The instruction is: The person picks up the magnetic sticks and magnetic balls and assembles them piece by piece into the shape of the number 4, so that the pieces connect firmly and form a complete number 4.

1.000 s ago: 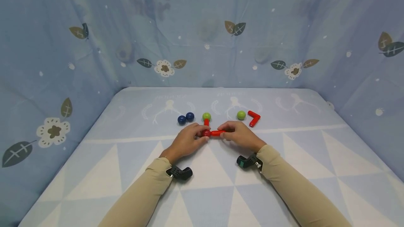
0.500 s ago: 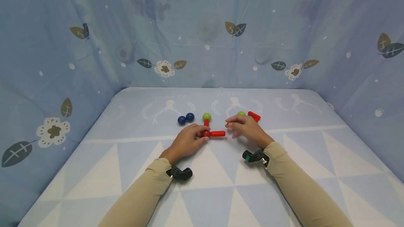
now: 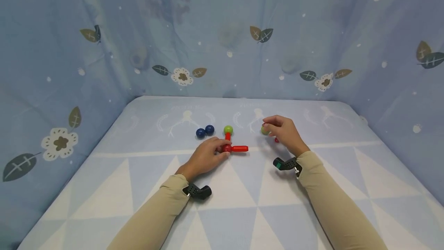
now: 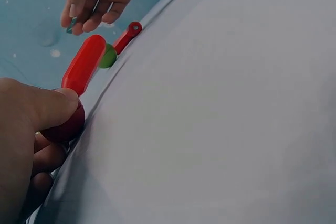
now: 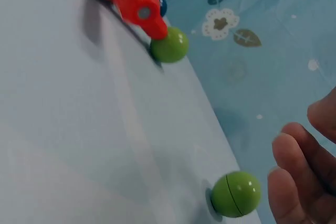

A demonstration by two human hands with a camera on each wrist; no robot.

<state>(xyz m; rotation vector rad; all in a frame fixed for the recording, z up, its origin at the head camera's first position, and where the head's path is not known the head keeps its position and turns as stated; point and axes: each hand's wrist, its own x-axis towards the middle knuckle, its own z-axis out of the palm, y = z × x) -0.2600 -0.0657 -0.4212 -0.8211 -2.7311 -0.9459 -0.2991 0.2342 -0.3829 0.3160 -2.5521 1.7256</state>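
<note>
My left hand (image 3: 204,154) pinches a dark red ball (image 3: 226,148) between thumb and fingers on the cloth-covered table. Two red rods leave that ball: one (image 3: 239,149) points right, the other (image 3: 227,136) runs away to a green ball (image 3: 228,129) at its end. Above a second, loose green ball (image 3: 264,130) is my right hand (image 3: 285,133), fingers loosely bent and holding nothing. In the right wrist view this loose green ball (image 5: 236,193) has a thin dark seam and lies beside the fingertips. A bent red piece (image 3: 276,140) is mostly hidden under the right hand.
Two dark blue balls (image 3: 205,130) lie close together, left of the joined pieces. A blue patterned curtain (image 3: 222,41) rises behind the far table edge and along both sides. Each wrist wears a black camera (image 3: 201,192).
My right hand has let go of the right-pointing red rod and moved right and away, over the loose green ball and bent red piece. My left hand keeps its grip on the red ball.
</note>
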